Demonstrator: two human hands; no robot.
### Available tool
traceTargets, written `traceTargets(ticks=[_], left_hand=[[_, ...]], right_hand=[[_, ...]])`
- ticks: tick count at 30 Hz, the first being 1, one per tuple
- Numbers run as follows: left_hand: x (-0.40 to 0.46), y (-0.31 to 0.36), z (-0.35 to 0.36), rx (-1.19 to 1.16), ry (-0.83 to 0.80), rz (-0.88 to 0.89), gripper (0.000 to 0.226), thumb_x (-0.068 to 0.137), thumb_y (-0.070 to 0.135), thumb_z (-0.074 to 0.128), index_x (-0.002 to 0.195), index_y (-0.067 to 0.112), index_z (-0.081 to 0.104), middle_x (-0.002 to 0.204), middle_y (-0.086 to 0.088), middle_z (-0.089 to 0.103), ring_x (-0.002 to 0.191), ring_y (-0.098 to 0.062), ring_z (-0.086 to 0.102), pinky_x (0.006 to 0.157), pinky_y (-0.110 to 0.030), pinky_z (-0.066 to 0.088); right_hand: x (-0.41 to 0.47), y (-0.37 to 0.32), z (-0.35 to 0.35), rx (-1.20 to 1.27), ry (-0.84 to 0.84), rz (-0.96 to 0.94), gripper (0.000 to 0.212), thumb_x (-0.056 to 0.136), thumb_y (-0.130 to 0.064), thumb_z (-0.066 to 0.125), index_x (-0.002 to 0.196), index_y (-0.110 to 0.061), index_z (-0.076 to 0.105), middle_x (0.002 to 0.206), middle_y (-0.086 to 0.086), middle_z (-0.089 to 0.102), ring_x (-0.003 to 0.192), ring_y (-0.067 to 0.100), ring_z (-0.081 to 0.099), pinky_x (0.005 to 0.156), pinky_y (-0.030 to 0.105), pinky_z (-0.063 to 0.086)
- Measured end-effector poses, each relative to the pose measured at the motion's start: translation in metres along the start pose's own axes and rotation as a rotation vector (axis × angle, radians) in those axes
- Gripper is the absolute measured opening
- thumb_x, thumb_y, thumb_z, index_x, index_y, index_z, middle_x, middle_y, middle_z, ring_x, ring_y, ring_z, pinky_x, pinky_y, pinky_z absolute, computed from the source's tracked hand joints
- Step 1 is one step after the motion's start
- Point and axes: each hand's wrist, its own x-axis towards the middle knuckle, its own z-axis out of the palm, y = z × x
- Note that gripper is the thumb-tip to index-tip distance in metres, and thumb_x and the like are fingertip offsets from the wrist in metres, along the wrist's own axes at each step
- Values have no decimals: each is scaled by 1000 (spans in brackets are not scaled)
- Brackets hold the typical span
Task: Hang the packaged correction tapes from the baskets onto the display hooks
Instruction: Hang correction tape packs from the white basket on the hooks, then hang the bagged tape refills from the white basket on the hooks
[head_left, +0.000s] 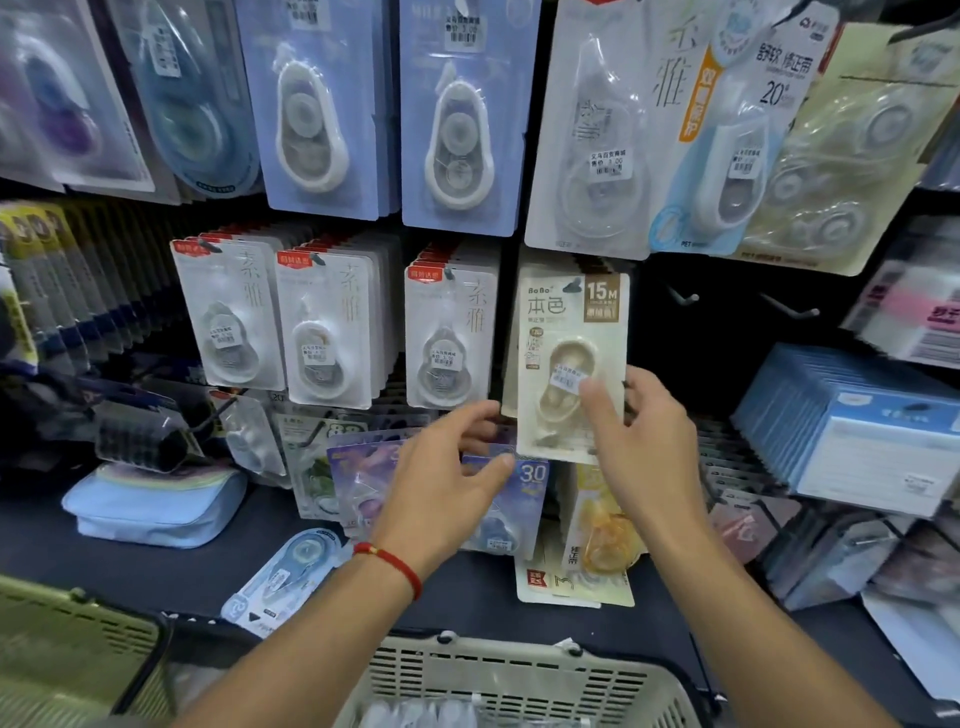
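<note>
- Two bare hooks (684, 298) and (792, 310) jut from the dark panel right of the cream 15M pack (571, 364); open room lies there.
- Left, white packs (332, 332) hang tightly side by side.
- Far right, blue boxes (852, 421) crowd in.
- Near, the beige basket (514, 680) rim blocks low reach.

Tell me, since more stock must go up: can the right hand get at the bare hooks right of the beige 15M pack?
Probably yes. The right hand holds the beige 15M pack by its lower edge, and the two bare hooks stand just up and right of it with nothing hanging in front. It would first have to let go.
</note>
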Motion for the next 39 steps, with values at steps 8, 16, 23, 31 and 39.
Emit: traceTargets(ticks=[8, 16, 23, 31, 39], left_hand=[[10, -19, -17, 635, 11, 237, 87, 85, 4, 69, 161, 25, 34, 175, 1, -7, 162, -26, 0, 124, -49, 32], [-18, -30, -15, 585, -26, 200, 75, 86, 2, 64, 156, 18, 43, 174, -5, 9, 159, -29, 13, 120, -46, 36], [-95, -100, -1, 743, -320, -84, 61, 86, 12, 65, 145, 19, 50, 150, -5, 44, 139, -30, 39, 107, -45, 42], [-164, -176, -5, 960, -293, -768, 95, 90, 44, 71, 163, 27, 13, 154, -20, 39, 134, -46, 47, 101, -55, 46], [-170, -187, -12, 689, -183, -1000, 73, 82, 37, 79, 145, 28, 43, 128, -13, 69, 107, -41, 68, 94, -48, 57]], right_hand=[[14, 14, 15, -925, -72, -649, 70, 96, -22, 69, 160, -22, 42, 167, 13, 33, 153, 36, 33, 116, 51, 39], [-6, 12, -7, -888, -92, -613, 78, 91, -10, 65, 162, -22, 36, 172, 10, 22, 155, 33, 26, 118, 48, 39], [-82, 121, -53, -671, -118, -8, 23, 94, -9, 61, 113, -12, 73, 117, 13, 69, 104, 38, 65, 86, 45, 53], [-167, 250, -51, -796, -515, 525, 64, 102, -26, 57, 157, -17, 27, 149, 18, 47, 119, 45, 61, 91, 49, 52], [-189, 270, -81, -786, -492, 592, 41, 102, -31, 56, 129, -11, 34, 113, 22, 65, 92, 44, 62, 74, 45, 47]])
